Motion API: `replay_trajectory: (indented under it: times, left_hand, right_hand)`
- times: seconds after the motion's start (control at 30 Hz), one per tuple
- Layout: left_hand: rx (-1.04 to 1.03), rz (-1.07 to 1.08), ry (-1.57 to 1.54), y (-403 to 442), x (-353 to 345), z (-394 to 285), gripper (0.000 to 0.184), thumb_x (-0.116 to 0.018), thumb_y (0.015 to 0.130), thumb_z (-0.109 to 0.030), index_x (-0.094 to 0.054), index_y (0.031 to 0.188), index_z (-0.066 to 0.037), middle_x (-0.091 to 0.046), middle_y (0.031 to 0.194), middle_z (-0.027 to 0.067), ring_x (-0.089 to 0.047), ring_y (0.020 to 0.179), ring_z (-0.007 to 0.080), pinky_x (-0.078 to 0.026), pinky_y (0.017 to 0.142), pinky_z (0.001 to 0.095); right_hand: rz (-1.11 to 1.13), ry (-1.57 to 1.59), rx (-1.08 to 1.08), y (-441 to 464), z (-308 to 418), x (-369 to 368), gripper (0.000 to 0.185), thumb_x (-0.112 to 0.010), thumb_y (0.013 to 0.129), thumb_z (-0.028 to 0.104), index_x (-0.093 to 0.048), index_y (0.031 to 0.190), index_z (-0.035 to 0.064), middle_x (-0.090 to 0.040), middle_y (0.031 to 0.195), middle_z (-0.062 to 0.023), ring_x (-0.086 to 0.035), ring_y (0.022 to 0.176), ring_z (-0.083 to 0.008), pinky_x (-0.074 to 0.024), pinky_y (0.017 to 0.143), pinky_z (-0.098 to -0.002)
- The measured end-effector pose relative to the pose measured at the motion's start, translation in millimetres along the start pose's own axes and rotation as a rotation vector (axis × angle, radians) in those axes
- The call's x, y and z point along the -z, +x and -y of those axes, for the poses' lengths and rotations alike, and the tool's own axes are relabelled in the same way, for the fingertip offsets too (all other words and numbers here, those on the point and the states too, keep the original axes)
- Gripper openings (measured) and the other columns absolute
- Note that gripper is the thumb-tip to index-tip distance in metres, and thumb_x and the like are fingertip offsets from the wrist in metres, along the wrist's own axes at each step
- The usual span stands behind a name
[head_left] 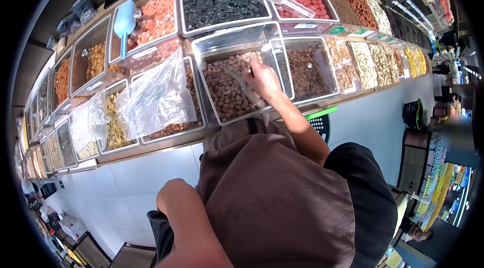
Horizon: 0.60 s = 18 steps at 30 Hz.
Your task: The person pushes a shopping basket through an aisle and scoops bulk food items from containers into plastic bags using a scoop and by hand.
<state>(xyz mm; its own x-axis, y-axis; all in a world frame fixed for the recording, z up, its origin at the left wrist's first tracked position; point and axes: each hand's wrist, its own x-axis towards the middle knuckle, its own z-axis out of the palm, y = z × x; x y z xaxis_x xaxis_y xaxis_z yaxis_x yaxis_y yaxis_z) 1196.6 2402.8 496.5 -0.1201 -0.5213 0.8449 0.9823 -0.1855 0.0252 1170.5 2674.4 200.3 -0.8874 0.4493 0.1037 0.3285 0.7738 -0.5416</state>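
My right hand (266,82) reaches into a clear bin (210,112) of small brownish-pink dried pieces (227,84). Its fingers are bent together at the surface of the pieces; what they pinch, if anything, is hidden. A clear plastic scoop (245,88) lies among the pieces just left of the hand, and I cannot tell whether the fingers touch it. The bin's clear lid (237,41) is tilted up behind the hand. My left hand (174,190) hangs low at my left side, bent at the wrist, away from the bins. Its fingers are out of sight.
Crumpled clear plastic bags (159,94) lie over the bins to the left. A blue scoop (124,23) and another clear scoop (282,0) rest on back-row lids. More bins (363,64) run to the right. A black basket with a green handle (320,119) is by the counter.
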Motion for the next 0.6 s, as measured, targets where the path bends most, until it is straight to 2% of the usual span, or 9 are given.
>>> replay_trajectory:
  times: [0.07, 0.13, 0.17, 0.23, 0.27, 0.3, 0.37, 0.5, 0.6]
  left_hand:
    - [-0.140, 0.029, 0.268, -25.5, -7.9, 28.0, 0.053, -0.044, 0.105, -0.027, -0.035, 0.152, -0.004, -0.030, 0.161, 0.0150, -0.028, 0.149, 0.0306, -0.023, 0.123, 0.0488]
    - [-0.088, 0.027, 0.037, -48.2, -7.5, 51.6, 0.024, -0.046, 0.100, -0.030, -0.060, 0.104, -0.010, -0.062, 0.107, 0.0153, -0.064, 0.095, 0.0265, -0.053, 0.093, 0.0385]
    - [-0.069, 0.388, 0.175, -46.5, 35.7, 72.0, 0.024, -0.052, 0.096, -0.019, -0.060, 0.114, -0.006, -0.062, 0.117, 0.0189, -0.066, 0.100, 0.0295, -0.052, 0.098, 0.0412]
    - [0.434, 0.596, 0.358, -65.2, 69.7, 103.7, 0.042, -0.056, 0.095, -0.005, -0.053, 0.136, 0.002, -0.058, 0.133, 0.0242, -0.065, 0.113, 0.0336, -0.049, 0.105, 0.0443]
    - [0.393, 0.572, 0.562, -93.9, 86.7, 133.0, 0.035, -0.051, 0.098, -0.002, -0.054, 0.132, 0.006, -0.062, 0.129, 0.0211, -0.064, 0.111, 0.0290, -0.051, 0.100, 0.0396]
    - [0.600, 0.570, 0.796, -109.6, 119.3, 158.4, 0.038, -0.058, 0.095, -0.007, -0.055, 0.131, 0.006, -0.061, 0.126, 0.0228, -0.062, 0.111, 0.0300, -0.050, 0.098, 0.0392]
    - [0.715, 0.818, 1.141, -127.5, 188.8, 201.9, 0.044, -0.062, 0.092, -0.010, -0.053, 0.133, 0.003, -0.057, 0.125, 0.0255, -0.061, 0.106, 0.0341, -0.048, 0.097, 0.0414]
    - [0.898, 1.014, 1.623, -179.9, 388.5, 275.7, 0.055, -0.067, 0.086, -0.016, -0.050, 0.137, -0.002, -0.048, 0.135, 0.0280, -0.056, 0.112, 0.0418, -0.046, 0.096, 0.0461]
    - [0.965, 0.912, 1.809, -203.5, 402.0, 268.8, 0.059, -0.071, 0.084, -0.024, -0.052, 0.135, -0.003, -0.053, 0.130, 0.0278, -0.055, 0.116, 0.0417, -0.046, 0.096, 0.0472]
  right_hand:
    - [-0.025, 0.016, 0.027, -14.0, -9.0, 17.0, 0.023, -0.070, 0.082, 0.011, -0.054, 0.094, 0.0003, -0.067, 0.082, -0.0221, -0.067, 0.077, -0.0416, -0.0539, 0.069, -0.0482]
    - [-0.063, 0.004, 0.060, -26.4, -26.6, 25.9, 0.021, -0.070, 0.080, 0.008, -0.055, 0.094, 0.0011, -0.067, 0.079, -0.0207, -0.067, 0.072, -0.0380, -0.0539, 0.066, -0.0460]
    - [-0.085, 0.047, 0.065, -32.5, -36.5, 32.0, 0.019, -0.068, 0.082, 0.006, -0.056, 0.096, 0.0015, -0.067, 0.079, -0.0194, -0.067, 0.071, -0.0363, -0.0536, 0.065, -0.0456]
    - [-0.151, 0.034, 0.032, -43.7, -46.7, 49.7, 0.017, -0.067, 0.085, 0.006, -0.057, 0.097, 0.0015, -0.066, 0.078, -0.0190, -0.067, 0.070, -0.0361, -0.0536, 0.064, -0.0441]
    - [-0.171, 0.017, 0.004, -49.5, -56.0, 57.1, 0.017, -0.067, 0.086, 0.007, -0.057, 0.098, 0.0016, -0.066, 0.078, -0.0193, -0.067, 0.070, -0.0361, -0.0535, 0.064, -0.0436]
    - [-0.192, 0.000, -0.021, -54.8, -66.7, 64.5, 0.017, -0.066, 0.087, 0.009, -0.057, 0.099, 0.0018, -0.066, 0.079, -0.0196, -0.067, 0.070, -0.0360, -0.0534, 0.063, -0.0432]
    - [-0.290, -0.023, -0.028, -60.6, -96.9, 73.3, 0.017, -0.068, 0.088, 0.014, -0.058, 0.096, 0.0023, -0.066, 0.076, -0.0188, -0.067, 0.066, -0.0331, -0.0528, 0.061, -0.0429]
    - [-0.210, 0.058, -0.184, -62.6, -160.1, 96.6, 0.018, -0.067, 0.087, 0.013, -0.055, 0.094, 0.0011, -0.066, 0.080, -0.0208, -0.067, 0.071, -0.0376, -0.0524, 0.065, -0.0439]
    - [-0.157, 0.055, -0.212, -59.9, -200.4, 109.8, 0.020, -0.068, 0.085, 0.011, -0.056, 0.097, 0.0017, -0.067, 0.084, -0.0212, -0.067, 0.078, -0.0393, -0.0527, 0.070, -0.0438]
